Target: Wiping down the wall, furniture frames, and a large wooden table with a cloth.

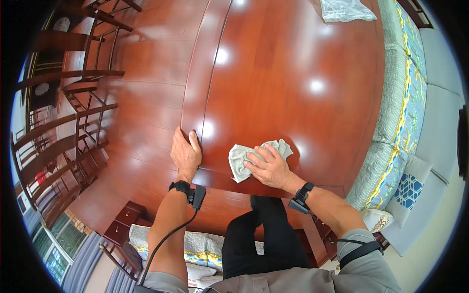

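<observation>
A crumpled light grey-green cloth (240, 160) lies on the glossy reddish-brown wooden table (273, 83), near its front edge. My right hand (269, 167) presses down on the cloth, fingers bent over it and part of the fabric bunched beneath. At the table's front left corner, my left hand (186, 151) rests on the edge. Its thumb lies on the tabletop and its fingers reach over the outer side, partly hidden. Nothing is held in the left hand besides the table edge.
A clear plastic bag (346, 10) lies at the table's far right. Along the right runs a sofa with a patterned cover (386, 122). Dark wooden chairs (73, 117) stand to the left. A small drawer cabinet (122, 223) is at the lower left.
</observation>
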{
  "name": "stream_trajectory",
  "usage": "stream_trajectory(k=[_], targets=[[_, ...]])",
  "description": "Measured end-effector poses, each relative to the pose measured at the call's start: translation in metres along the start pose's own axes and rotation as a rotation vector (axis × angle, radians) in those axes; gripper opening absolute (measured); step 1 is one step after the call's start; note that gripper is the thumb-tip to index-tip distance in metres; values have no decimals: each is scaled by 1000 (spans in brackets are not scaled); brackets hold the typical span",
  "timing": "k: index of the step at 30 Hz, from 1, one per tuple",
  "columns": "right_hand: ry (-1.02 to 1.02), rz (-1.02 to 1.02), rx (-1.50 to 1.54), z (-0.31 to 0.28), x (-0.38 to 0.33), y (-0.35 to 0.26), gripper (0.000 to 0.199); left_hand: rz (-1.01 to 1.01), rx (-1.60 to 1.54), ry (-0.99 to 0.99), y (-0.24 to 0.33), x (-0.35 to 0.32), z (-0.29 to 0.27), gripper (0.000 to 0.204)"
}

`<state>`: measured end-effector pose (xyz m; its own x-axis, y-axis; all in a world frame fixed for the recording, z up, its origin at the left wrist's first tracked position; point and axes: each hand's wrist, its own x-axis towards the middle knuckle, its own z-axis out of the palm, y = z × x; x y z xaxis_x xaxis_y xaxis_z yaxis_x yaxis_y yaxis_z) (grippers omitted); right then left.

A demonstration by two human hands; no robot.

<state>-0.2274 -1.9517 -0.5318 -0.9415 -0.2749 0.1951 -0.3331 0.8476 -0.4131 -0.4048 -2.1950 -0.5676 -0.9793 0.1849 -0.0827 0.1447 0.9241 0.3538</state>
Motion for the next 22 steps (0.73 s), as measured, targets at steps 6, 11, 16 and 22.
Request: stream_trajectory(k=[6, 11, 16, 22], targets=[[29, 71, 72, -2, 38, 6, 29, 21, -5, -25, -5, -6, 0, 54], [160, 143, 18, 4, 100, 32, 30, -3, -6, -58, 0, 0, -5, 59], [331, 320, -192, -1, 151, 93, 29, 6, -21, -90, 2, -1, -7, 62], [426, 603, -402, -32, 134, 174, 34, -3, 26, -93, 0, -1, -1, 63]])
